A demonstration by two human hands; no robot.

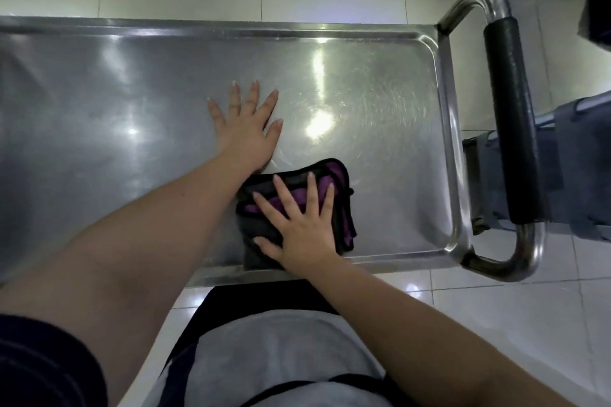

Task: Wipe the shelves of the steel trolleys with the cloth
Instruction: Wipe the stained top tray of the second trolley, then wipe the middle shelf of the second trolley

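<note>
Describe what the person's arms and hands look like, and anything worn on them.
Both hands are bare, with no gloves: the left hand has what looks like a ring on one finger, and the right hand shows none. Fingernails on both are pale and fairly long. The forearms are uncovered; a dark short sleeve shows on the left upper arm.

Black-and-purple cloth (294,188), silver-grey shelf (132,82)

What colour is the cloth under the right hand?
The cloth is black with purple parts, seen best in the head view.
</note>
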